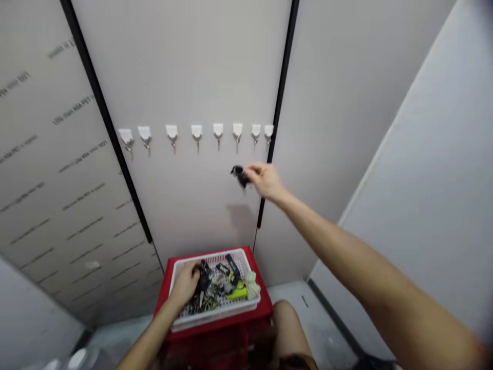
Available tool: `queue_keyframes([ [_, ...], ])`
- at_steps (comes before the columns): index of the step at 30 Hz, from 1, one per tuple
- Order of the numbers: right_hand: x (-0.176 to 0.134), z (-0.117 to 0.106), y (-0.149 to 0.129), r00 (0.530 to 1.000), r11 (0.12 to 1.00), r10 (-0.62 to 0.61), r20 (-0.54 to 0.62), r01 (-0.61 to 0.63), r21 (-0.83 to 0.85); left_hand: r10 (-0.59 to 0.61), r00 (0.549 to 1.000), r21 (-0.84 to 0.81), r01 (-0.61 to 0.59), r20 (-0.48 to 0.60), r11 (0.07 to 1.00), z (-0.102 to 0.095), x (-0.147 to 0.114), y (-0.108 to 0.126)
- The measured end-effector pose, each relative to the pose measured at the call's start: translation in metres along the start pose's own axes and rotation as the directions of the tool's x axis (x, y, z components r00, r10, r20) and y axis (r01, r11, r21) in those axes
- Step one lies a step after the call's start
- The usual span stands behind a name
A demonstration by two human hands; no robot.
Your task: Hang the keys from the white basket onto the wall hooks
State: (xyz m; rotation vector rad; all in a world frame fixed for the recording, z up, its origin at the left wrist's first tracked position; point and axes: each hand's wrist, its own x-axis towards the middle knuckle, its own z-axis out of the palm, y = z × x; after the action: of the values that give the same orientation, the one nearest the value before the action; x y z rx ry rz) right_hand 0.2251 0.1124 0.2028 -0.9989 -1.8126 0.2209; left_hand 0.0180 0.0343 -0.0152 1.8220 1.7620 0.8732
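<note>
My right hand [264, 179] is raised in front of the wall, its thumb and fingers pinched on a black keychain [240, 174]. A ring or loop shows at its upper end; motion blur smears the rest. My left hand [186, 283] reaches into a white plastic basket [215, 312] at its left side. Its fingers curl against a black key fob [204, 276] among the heap, and what they grip is partly hidden. Around it lie keys, a black strap [232, 264], a yellow-green piece [237, 293] and a pale striped scrunchie-like thing [252, 285].
The basket stands on a red stool or box [262, 307] against the wall. Above it, several white hooks [196, 132] run in a row across the wall panel [185, 190], between two black strips [100, 105]. My knee [288, 321] is right of the stool. White-lidded containers [78, 358] stand lower left.
</note>
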Motion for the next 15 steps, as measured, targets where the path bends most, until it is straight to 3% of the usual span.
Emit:
queue_keyframes([
  [4, -0.094, 0.08, 0.017, 0.929, 0.984, 0.119, 0.351, -0.157, 0.084, -0.004, 1.0, -0.063, 0.004, -0.008, 0.998, 0.002, 0.004, -0.006],
  [7, -0.144, 0.118, 0.028, 0.89, 0.976, 0.192, 0.412, -0.219, 0.018, -0.058, 0.998, -0.155, 0.053, -0.026, 0.987, 0.001, 0.008, -0.011],
  [10, -0.168, 0.129, 0.029, 0.873, 0.985, 0.171, 0.456, -0.146, -0.089, -0.157, 0.981, -0.293, 0.119, -0.112, 0.949, -0.001, 0.01, -0.013],
  [13, -0.174, 0.124, 0.024, 0.789, 0.98, 0.103, 0.606, 0.025, -0.198, -0.262, 0.951, -0.491, 0.15, -0.167, 0.858, -0.002, 0.009, -0.009],
  [15, -0.172, 0.117, 0.021, 0.745, 0.973, 0.083, 0.662, 0.082, -0.215, -0.254, 0.955, -0.533, 0.137, -0.153, 0.835, -0.002, 0.008, -0.002],
])
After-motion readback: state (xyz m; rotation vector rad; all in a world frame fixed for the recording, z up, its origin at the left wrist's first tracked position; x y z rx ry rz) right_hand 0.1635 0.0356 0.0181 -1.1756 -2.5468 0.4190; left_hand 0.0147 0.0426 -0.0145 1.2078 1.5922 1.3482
